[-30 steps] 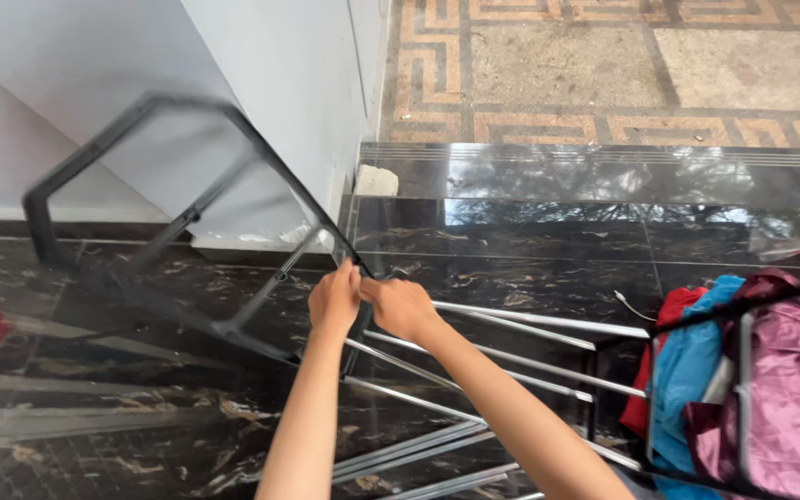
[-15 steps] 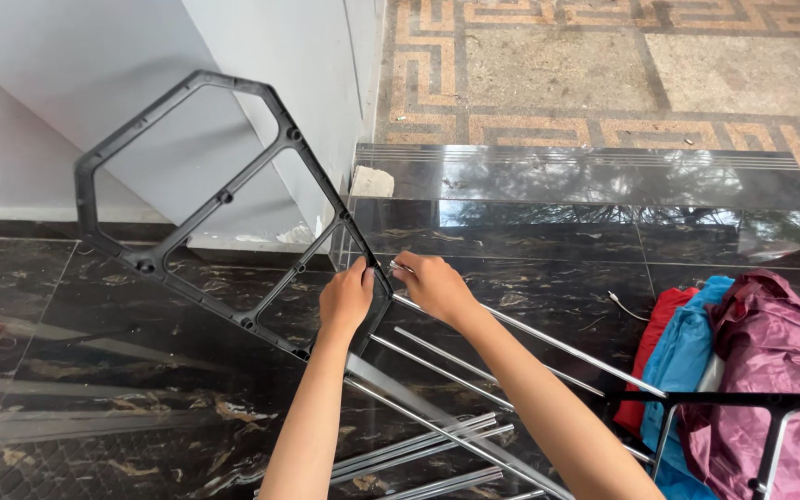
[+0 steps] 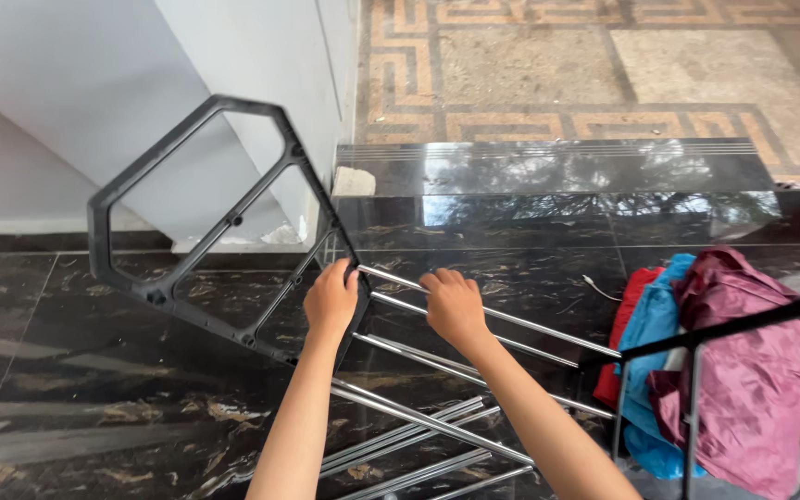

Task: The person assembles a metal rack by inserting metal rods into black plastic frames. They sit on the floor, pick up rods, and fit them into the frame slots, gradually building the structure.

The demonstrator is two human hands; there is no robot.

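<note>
While our left hand [image 3: 331, 301] curls shut around the edge of the black plastic side frame [image 3: 198, 222], holding it tilted up off the floor, our right hand [image 3: 453, 306] closes its fingers over the upper chrome rod [image 3: 511, 319] just beside the frame's lower corner. We judge this as mid-assembly of a drying rack (rod end meeting frame); the next move calls for lining the rod end with its socket. More rods [image 3: 418, 431] lie below. Glossy black marble floor [image 3: 94, 389], white wall [image 3: 76, 83], patterned stone paving [image 3: 548, 65] beyond a step, clothes [image 3: 743, 361] heaped at right.
</note>
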